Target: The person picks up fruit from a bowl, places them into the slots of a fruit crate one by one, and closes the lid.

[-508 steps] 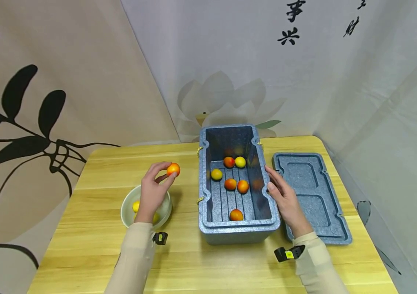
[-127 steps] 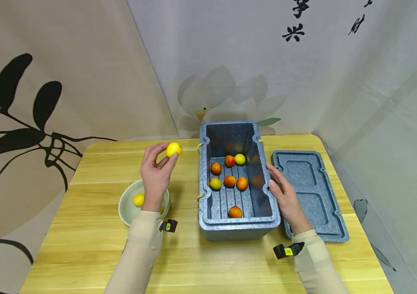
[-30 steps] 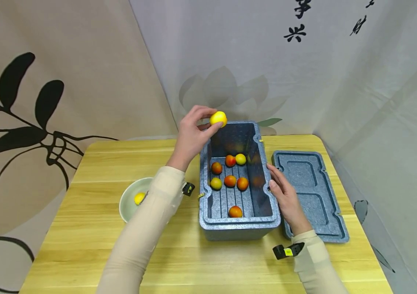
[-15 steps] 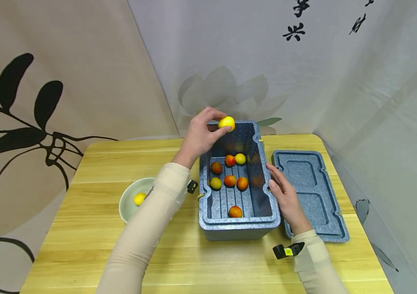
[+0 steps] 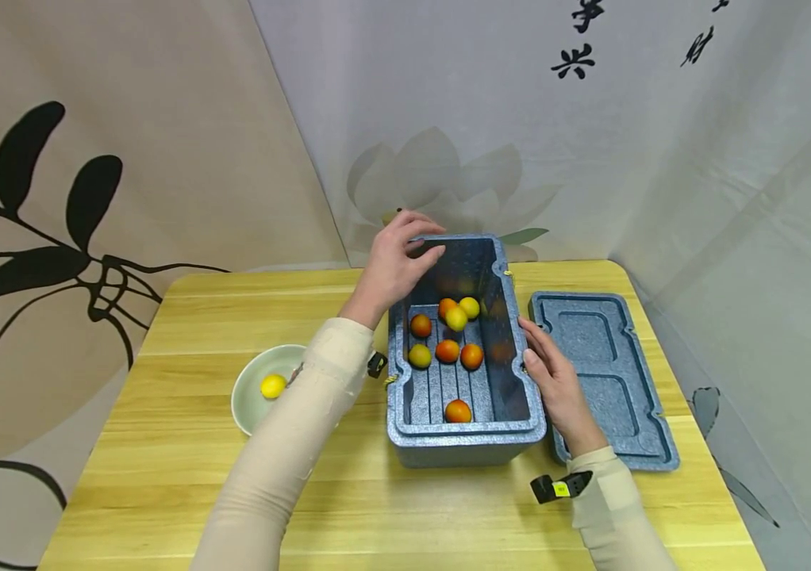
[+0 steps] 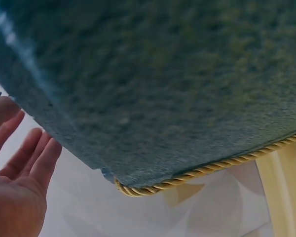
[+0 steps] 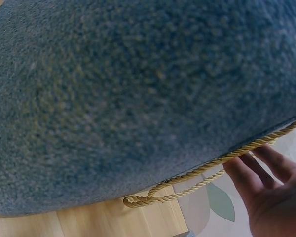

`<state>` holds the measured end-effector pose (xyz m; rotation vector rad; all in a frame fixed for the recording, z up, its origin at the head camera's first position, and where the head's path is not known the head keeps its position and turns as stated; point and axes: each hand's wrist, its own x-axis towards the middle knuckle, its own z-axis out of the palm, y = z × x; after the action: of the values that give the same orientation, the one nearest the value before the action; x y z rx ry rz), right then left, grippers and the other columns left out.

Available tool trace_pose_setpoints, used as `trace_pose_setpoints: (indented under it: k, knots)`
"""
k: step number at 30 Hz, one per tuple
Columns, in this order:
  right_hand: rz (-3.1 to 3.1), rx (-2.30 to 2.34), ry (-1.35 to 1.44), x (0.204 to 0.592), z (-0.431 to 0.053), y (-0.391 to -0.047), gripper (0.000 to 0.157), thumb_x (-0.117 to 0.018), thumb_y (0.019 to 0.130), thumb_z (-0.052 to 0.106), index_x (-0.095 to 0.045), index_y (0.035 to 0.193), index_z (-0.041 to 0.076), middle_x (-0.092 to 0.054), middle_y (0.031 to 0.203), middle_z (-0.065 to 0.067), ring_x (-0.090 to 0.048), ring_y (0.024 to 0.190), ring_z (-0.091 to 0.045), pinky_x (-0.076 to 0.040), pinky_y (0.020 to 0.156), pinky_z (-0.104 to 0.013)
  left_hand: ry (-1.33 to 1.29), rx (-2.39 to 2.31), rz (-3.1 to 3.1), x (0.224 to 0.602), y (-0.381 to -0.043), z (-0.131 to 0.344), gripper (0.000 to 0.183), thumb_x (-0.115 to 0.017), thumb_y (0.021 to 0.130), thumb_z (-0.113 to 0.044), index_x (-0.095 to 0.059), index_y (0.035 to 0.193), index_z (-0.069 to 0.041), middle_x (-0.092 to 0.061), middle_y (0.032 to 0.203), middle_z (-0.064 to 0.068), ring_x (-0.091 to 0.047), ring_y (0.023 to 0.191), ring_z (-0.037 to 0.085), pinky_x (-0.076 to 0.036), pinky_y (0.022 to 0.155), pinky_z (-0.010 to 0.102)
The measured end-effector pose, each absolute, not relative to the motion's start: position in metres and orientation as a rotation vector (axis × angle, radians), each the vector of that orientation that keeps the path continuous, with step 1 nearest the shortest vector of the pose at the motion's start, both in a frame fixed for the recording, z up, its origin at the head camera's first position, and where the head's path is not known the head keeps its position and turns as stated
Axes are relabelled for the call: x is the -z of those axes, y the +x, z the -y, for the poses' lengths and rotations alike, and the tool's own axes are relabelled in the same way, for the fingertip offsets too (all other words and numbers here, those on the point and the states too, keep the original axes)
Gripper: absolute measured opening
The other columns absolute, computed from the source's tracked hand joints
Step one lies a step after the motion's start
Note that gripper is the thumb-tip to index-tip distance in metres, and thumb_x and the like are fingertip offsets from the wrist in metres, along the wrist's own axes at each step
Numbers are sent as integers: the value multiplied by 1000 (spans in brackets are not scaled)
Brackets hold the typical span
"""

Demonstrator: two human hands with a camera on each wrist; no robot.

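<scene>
My left hand [image 5: 398,262] hovers over the back left rim of a speckled blue-grey foam box [image 5: 466,446], fingers parted and nothing between them. Inside the box, a round yellow fruit [image 5: 456,319] shows just in front of another yellow fruit [image 5: 470,308] and an orange-red one [image 5: 446,308]. Several more orange-red and yellow fruits lie on the ribbed floor. At the box's right rim, my right hand [image 5: 555,385] rests with extended fingers; in the right wrist view its fingertips are at the gold rope [image 7: 246,146] along the side.
A pale green bowl [image 5: 243,404] stands left of the box with a yellow fruit [image 5: 273,386] visible in it; my left sleeve hides part of the bowl. To the right lies the box's lid [image 5: 609,373]. A cloth backdrop [image 5: 448,95] hangs behind the wooden table [image 5: 184,476].
My left hand moved from above the bowl to over the box, then let go of the yellow fruit, which is now down inside it. The right hand has stayed at the rim.
</scene>
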<state>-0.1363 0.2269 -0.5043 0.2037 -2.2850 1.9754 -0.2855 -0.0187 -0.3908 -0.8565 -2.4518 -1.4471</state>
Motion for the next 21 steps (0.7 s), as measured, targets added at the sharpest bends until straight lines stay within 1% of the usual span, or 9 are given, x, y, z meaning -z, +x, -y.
trace_pose_setpoints:
  k: [4,12,18,21]
  knots:
    - [2286,-1979,210,503,-227,-136,45,-43,106,13,-39,151,15,-36,153,-11,-31,140,-27,-35,105,-26,-818,1453,2469,395,-284,23,21,-69,93,-11,-69,113,-5,-57,117,6,-55,114,24,-47,100,30]
    - [2267,-1991,217,502,-227,-137,45,-41,106,11,-39,151,13,-36,153,-11,-33,139,-28,-38,101,-21,-776,1506,2442,402,-275,36,23,-68,94,-11,-67,116,-3,-59,115,9,-57,110,27,-49,97,32]
    - [2267,-1983,246,503,-227,-137,45,-41,106,10,-39,151,11,-35,153,-12,-31,140,-31,-38,99,-18,-750,1587,2383,409,-266,48,24,-68,93,-8,-67,116,-2,-59,115,14,-58,110,33,-50,97,37]
    - [2270,-1982,273,503,-227,-137,45,-40,106,8,-38,151,10,-34,154,-13,-30,140,-30,-39,98,-17,-734,1595,2379,412,-264,53,23,-68,93,-8,-67,116,-2,-59,114,14,-59,110,34,-50,97,38]
